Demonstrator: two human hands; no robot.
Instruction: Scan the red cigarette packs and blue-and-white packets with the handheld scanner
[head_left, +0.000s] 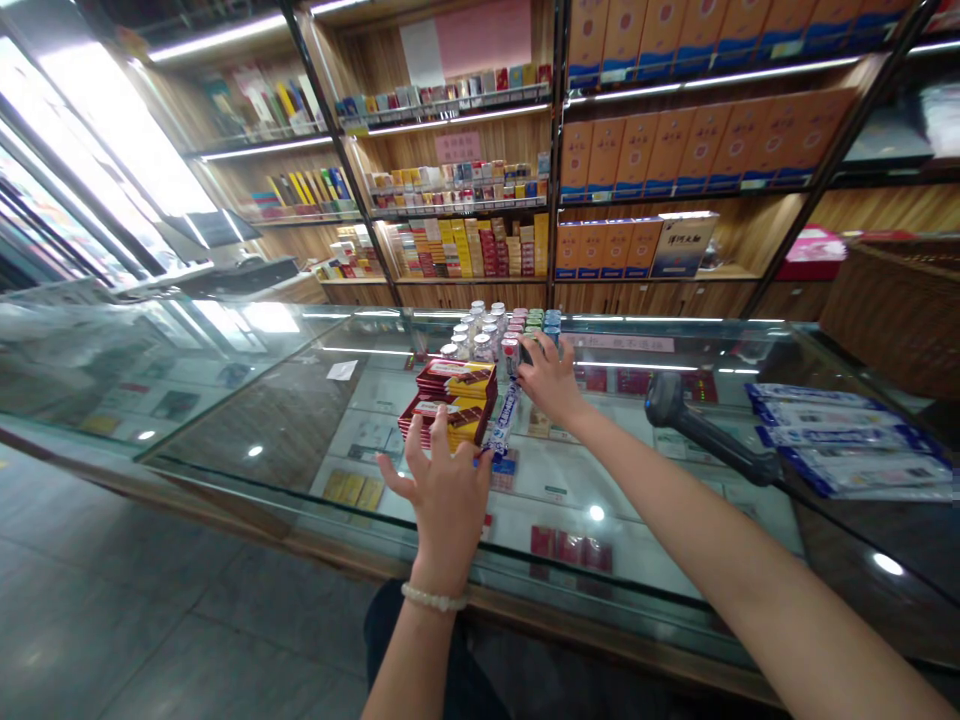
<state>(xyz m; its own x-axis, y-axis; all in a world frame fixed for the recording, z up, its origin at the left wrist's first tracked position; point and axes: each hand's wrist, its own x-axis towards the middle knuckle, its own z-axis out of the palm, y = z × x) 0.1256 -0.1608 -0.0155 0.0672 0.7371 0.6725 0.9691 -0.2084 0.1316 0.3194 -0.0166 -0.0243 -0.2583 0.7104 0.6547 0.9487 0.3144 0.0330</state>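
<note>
My left hand (444,485) hovers open, fingers spread, just in front of a stack of red and yellow chocolate boxes (452,400) on a glass counter (285,400). A blue and white stick pack (504,420) lies between my hands, touching my left fingertips. My right hand (551,380) reaches farther back and closes its fingers on a small red-capped bottle (511,352) at the front of a cluster of small bottles (491,330) with white, pink, green and blue caps.
A handheld barcode scanner (701,428) rests on the counter to the right, beside blue and white flat packets (840,440). A wicker basket (892,300) stands at far right. Shelves of boxed goods (675,150) line the back wall. Cartons show under the glass.
</note>
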